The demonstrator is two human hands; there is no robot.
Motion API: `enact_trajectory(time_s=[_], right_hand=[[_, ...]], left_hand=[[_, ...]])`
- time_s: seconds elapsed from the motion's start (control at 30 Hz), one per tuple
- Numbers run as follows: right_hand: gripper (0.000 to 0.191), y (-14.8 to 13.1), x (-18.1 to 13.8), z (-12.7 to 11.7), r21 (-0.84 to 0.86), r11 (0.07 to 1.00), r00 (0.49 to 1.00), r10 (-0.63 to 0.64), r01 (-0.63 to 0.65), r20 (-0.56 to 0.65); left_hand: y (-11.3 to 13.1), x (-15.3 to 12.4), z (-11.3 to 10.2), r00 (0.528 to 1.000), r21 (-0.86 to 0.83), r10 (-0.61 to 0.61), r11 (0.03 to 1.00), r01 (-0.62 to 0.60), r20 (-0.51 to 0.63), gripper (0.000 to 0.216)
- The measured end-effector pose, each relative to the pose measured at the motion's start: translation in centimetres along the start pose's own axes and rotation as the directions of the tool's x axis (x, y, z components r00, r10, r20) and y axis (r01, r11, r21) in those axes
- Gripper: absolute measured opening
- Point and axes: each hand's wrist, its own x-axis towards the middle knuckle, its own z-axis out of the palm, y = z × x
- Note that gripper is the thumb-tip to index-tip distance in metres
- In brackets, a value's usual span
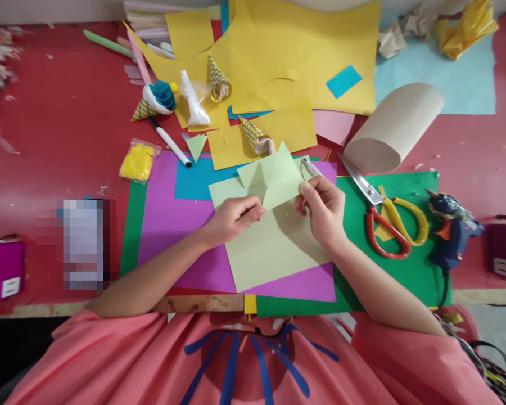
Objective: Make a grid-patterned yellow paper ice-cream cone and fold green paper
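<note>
Both hands hold a folded piece of pale green paper (pixel 280 180) above a larger pale green sheet (pixel 274 253). My left hand (pixel 238 219) is closed on the paper's lower left corner. At its right edge, my right hand (pixel 322 208) pinches the paper between thumb and fingers. A pointed flap stands up from the paper's middle. Purple paper (pixel 185 236) lies beneath the large sheet. Just beyond the folded paper rests a yellow cone with a blue grid (pixel 253 135). A white pen (pixel 314 167), partly hidden, lies behind my right hand.
Red-and-yellow-handled scissors (pixel 382 208) lie on green card (pixel 417 185) at right, near a blue glue gun (pixel 453 236) and a cardboard tube (pixel 394 129). Yellow sheets (pixel 303 50) cover the back. At left are a paper ice-cream cone (pixel 154 101), a marker (pixel 172 146) and a yellow packet (pixel 138 161).
</note>
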Motion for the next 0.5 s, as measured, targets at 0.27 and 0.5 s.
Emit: enact_trajectory(time_s=[0.27, 0.5], right_hand=[[0.026, 0.2, -0.2, 0.2, -0.04, 0.999, 0.998, -0.008, 0.01, 0.06], [0.032, -0.1, -1.0, 0.6, -0.177, 0.984, 0.97, 0.015, 0.029, 0.244]], left_hand=[[-1.3, 0.3, 0.4, 0.909, -0.04, 0.168, 0.979, -0.198, -0.382, 0.029], [-2.0, 0.2, 0.6, 0.928, 0.273, 0.33, 0.921, -0.277, -0.173, 0.078]])
